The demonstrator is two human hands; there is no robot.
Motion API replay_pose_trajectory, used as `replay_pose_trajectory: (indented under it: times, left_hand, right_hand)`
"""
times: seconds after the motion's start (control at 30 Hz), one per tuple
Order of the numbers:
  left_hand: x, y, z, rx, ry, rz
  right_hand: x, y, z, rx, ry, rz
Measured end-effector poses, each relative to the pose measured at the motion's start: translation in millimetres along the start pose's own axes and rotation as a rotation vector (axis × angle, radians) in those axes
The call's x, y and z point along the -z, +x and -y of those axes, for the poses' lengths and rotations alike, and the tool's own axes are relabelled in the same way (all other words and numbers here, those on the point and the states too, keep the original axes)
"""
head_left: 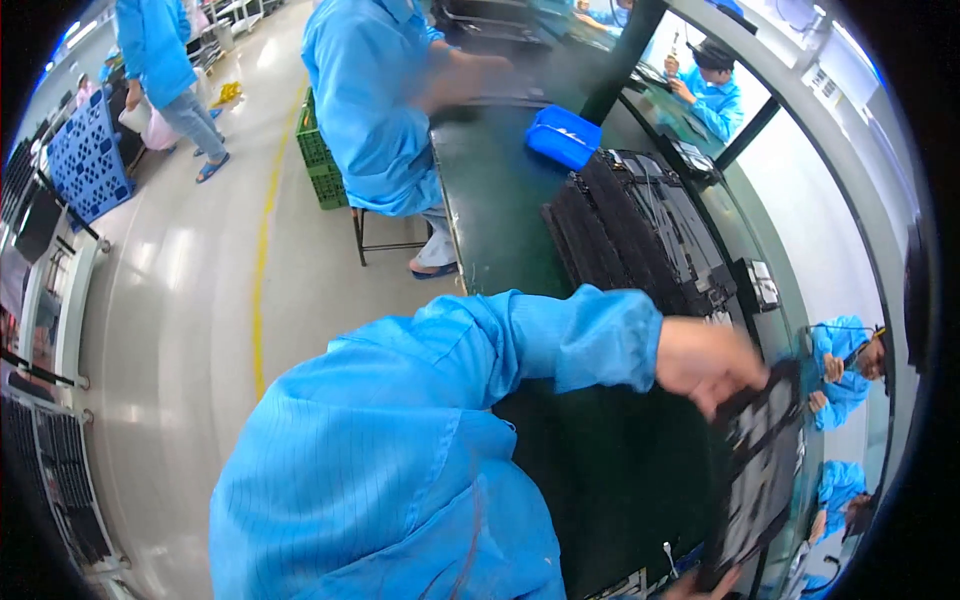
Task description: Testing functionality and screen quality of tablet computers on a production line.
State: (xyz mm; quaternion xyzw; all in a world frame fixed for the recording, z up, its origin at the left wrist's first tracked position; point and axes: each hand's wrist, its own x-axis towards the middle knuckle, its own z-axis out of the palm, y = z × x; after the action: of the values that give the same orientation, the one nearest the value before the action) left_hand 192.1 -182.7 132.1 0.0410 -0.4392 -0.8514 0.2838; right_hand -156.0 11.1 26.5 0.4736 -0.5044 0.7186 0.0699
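My left hand [710,365] reaches across from the left in a blue sleeve, its fingers closed on the upper end of a dark, flat electronic panel [760,480]. The panel is tilted and smeared by motion, with grey patches and black strips on its face. At the lower edge, part of my right hand [715,585] shows, its fingers around the panel's bottom end. Beyond my left hand stands a stack of similar dark panels [625,225] on the dark green bench [610,460].
A blue bin [563,138] with small items sits past the stack. A white cable end [668,550] and metal parts [630,585] lie by the near edge. A glass partition [800,215] bounds the right side. Ahead, a co-worker in blue [375,110] sits at the bench.
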Motion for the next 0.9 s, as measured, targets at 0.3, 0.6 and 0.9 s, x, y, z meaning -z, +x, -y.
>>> replay_pose_trajectory:
  times: [0.3,0.6,0.9]
  left_hand:
    - [30.2,-42.5,112.5,0.619,0.004,-0.067]
    - [42.7,-63.2,123.0,0.523,0.526,-0.235]
    - [0.7,-78.7,85.1,-0.946,1.68,0.3]
  right_hand:
    - [45.8,-98.6,83.1,-0.85,0.112,0.068]
    - [26.0,-89.0,112.4,-0.974,-0.174,0.259]
    - [119.1,-127.2,28.2,-0.383,-0.587,0.555]
